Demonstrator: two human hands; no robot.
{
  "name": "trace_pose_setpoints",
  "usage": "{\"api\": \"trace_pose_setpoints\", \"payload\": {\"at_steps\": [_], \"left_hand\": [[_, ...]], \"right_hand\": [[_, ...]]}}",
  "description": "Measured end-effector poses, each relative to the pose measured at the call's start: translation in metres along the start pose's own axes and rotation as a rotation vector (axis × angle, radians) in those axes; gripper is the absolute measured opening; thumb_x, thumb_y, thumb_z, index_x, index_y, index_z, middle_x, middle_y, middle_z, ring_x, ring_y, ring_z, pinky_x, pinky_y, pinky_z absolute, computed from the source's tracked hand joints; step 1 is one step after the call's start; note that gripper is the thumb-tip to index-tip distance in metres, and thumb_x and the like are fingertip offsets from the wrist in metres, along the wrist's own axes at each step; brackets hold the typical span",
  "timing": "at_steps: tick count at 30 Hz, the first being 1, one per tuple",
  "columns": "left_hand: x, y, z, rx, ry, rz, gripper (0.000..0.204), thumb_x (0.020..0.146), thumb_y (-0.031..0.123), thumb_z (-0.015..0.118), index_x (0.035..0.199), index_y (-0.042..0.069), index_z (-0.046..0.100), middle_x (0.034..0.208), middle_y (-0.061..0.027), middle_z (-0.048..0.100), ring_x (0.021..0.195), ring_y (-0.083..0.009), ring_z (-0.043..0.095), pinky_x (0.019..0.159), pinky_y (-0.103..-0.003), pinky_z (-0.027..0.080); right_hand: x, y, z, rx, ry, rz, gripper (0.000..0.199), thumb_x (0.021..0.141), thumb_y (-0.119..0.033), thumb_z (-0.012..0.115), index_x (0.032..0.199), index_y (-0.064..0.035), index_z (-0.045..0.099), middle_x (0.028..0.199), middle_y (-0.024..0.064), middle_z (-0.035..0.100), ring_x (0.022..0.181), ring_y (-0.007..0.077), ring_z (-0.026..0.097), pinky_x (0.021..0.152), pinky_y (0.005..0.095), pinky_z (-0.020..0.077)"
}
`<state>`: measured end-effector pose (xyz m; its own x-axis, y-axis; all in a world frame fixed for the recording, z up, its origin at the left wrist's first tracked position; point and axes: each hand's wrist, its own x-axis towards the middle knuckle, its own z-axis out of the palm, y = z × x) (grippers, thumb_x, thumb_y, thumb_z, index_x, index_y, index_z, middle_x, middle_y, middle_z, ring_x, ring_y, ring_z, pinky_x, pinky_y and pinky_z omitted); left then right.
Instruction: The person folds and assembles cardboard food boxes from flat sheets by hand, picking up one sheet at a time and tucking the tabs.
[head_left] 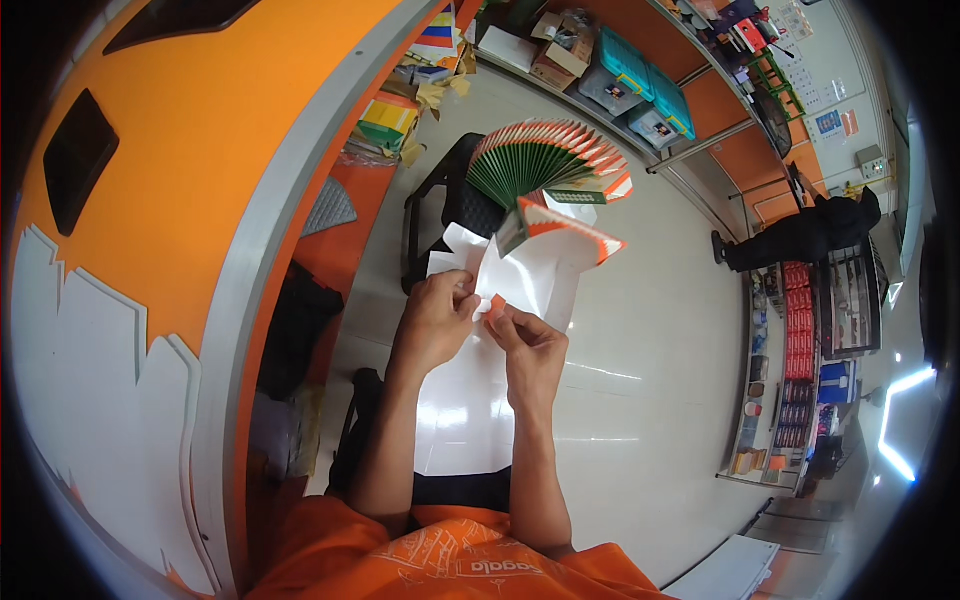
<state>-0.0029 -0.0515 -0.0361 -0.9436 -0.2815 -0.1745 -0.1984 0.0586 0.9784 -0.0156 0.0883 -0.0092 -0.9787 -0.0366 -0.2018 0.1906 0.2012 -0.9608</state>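
White sheet point(470, 400): flat, glossy, held over the lap.
Left hand point(435, 320): fingers pinched on sheet's upper edge.
Right hand point(530, 350): fingers pinched on same edge, beside left.
Fanned cartons point(545, 160): green-orange, on black chair point(445, 200) beyond.

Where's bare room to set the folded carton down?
Bare floor lies right of the white flat carton, before the shelves. The chair ahead is filled by fanned cartons; the orange counter crowds the left.

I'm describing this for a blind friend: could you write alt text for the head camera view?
Seen from above, a person's left hand and right hand pinch a small orange tab on a flat white carton blank. Beyond lies a fanned stack of green-and-orange folded cartons on a black plastic chair, beside a curved orange counter.
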Motion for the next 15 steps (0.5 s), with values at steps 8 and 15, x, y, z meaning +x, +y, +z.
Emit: {"api": "trace_pose_setpoints", "payload": {"at_steps": [8,15], "left_hand": [[-0.0023,0.0086,0.0006,-0.093,-0.054,0.041,0.034,0.093,0.006,0.063,0.125,-0.006,0.057,0.095,-0.0174,0.072,0.084,-0.0202,0.069,0.078,-0.032,0.052],[-0.0029,0.0018,0.0016,-0.057,-0.05,0.094,0.036,0.093,0.005,0.063,0.127,-0.003,0.054,0.099,-0.019,0.071,0.087,-0.0236,0.07,0.08,-0.033,0.052]], "right_hand": [[-0.0004,-0.005,-0.0052,0.055,-0.042,-0.001,0.026,0.089,-0.013,0.074,0.105,0.0078,0.073,0.095,0.0164,0.074,0.088,0.0166,0.069,0.084,0.0272,0.0504],[-0.0016,-0.0054,-0.0008,0.105,-0.034,-0.049,0.023,0.09,-0.009,0.074,0.101,0.0103,0.071,0.098,0.0156,0.074,0.092,0.0168,0.069,0.09,0.0297,0.0515]]}}
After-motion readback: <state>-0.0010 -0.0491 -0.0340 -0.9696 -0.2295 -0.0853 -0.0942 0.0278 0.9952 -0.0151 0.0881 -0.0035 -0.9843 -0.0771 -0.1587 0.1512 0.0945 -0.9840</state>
